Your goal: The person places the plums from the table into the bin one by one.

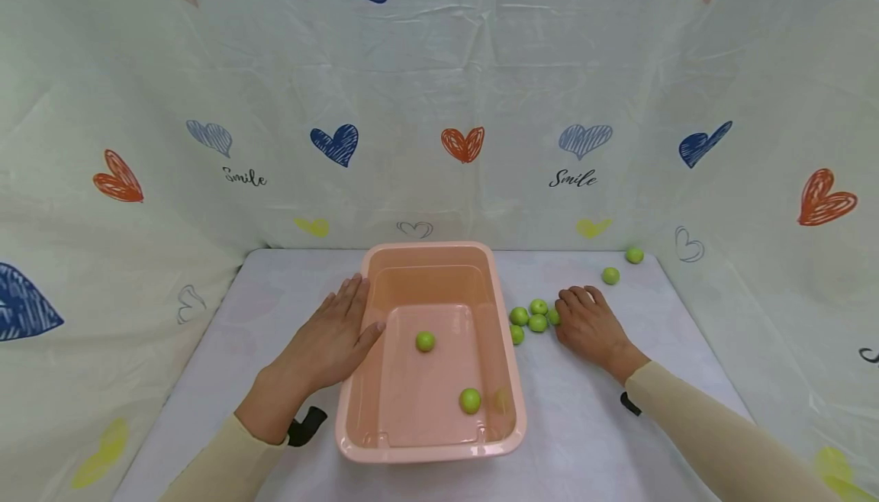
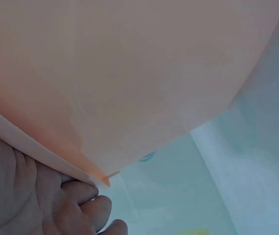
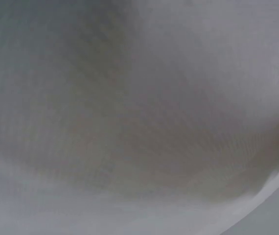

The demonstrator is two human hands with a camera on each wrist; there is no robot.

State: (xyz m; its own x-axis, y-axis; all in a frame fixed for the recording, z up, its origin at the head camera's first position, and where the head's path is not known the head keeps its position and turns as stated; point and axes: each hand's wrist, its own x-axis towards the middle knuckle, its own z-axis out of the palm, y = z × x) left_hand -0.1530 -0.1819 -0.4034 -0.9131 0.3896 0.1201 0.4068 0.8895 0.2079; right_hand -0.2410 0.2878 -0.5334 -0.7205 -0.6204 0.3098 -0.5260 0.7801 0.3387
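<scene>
My left hand [image 1: 334, 338] lies along the left rim of a pink plastic basin [image 1: 353, 441], its fingers straight and its thumb reaching over the inner edge. In the left wrist view, the palm [image 2: 12, 191] sits against the basin's rim [image 2: 36, 152]. Inside the basin are two small round green fruits, one near the middle [image 1: 426, 342] and one nearer the front [image 1: 470, 400]. To the right of it, my right hand [image 1: 589, 326] is low over the table with bent fingers, gripping a green fruit [image 1: 553, 316] partly hidden by the hand. The right wrist view is a blur.
Several more green fruits [image 1: 538, 323] cluster beside the basin's right wall. Two others lie toward the back right, one at the table's corner [image 1: 635, 255] and one nearer [image 1: 610, 276]. A heart-printed curtain [image 1: 412, 90] surrounds the white-covered table [image 1: 590, 441].
</scene>
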